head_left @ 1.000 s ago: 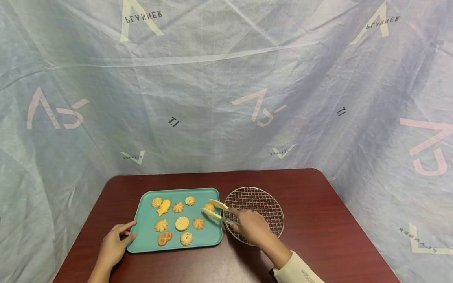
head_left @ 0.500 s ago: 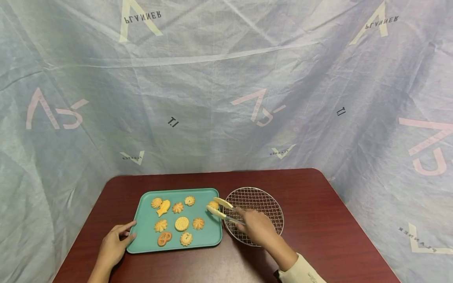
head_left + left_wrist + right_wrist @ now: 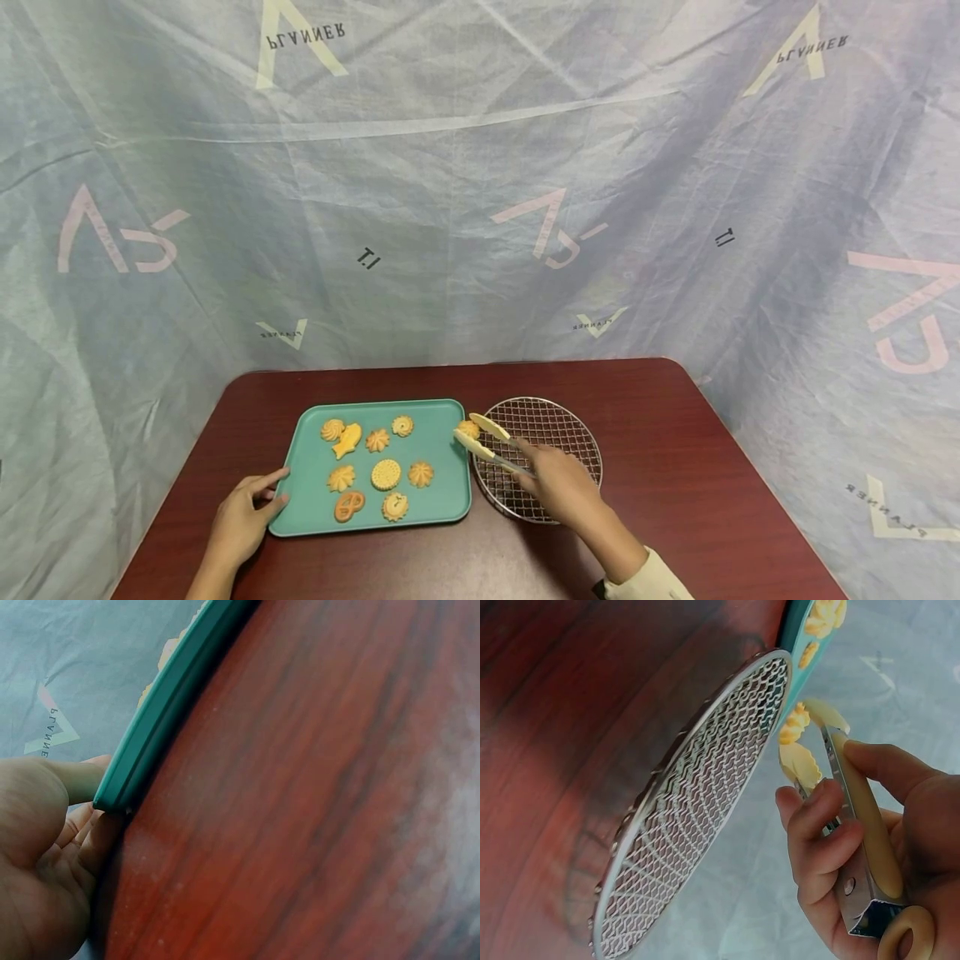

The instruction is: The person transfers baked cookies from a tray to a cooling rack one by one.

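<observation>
My right hand (image 3: 564,483) grips a pair of tongs (image 3: 476,445) with cream-coloured tips and metal arms. Pinched between the tips is a ridged, flower-shaped cookie (image 3: 469,427), over the gap where the green tray (image 3: 446,496) and the round wire rack (image 3: 573,446) meet. In the right wrist view, the fingers curl round the tongs (image 3: 862,817) and the cookie (image 3: 793,724) hangs beside the rack's rim. My left hand (image 3: 242,521) holds the tray's near left corner, thumb and fingers on either side of the rim (image 3: 139,746) in the left wrist view.
On the tray lie several cookies, among them a pretzel (image 3: 348,506), a fish-shaped one (image 3: 347,440) and a round dotted one (image 3: 386,475). The dark red table (image 3: 675,500) is enclosed by a hanging grey cloth (image 3: 420,208) behind and at both sides.
The tongs and the cookie in them have moved right, from the tray's right side to the edge of the rack. The left hand and the tray stay in place.
</observation>
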The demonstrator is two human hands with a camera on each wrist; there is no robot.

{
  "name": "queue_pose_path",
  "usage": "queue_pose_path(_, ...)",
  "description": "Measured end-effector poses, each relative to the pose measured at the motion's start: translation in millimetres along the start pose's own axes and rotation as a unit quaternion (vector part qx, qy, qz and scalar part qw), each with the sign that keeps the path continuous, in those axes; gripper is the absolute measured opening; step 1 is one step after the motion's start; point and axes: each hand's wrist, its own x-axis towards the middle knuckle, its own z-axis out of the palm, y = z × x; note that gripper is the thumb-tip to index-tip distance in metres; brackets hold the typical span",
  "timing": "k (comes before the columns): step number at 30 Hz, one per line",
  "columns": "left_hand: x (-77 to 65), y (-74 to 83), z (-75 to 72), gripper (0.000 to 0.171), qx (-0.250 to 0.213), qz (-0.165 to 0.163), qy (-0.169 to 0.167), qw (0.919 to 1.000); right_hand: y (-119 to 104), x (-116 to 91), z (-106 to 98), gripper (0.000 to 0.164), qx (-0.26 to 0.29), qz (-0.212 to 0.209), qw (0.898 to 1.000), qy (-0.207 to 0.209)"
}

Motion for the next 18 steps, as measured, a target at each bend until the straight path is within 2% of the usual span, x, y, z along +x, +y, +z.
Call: queue_pose_path(18, 0.1, -0.5, 0.3, 0.049, 0.0, -0.001, -0.002, 1.0, 21.1, -12.0, -1.6, 0.056, 0.014, 0.049, 0.999, -0.002)
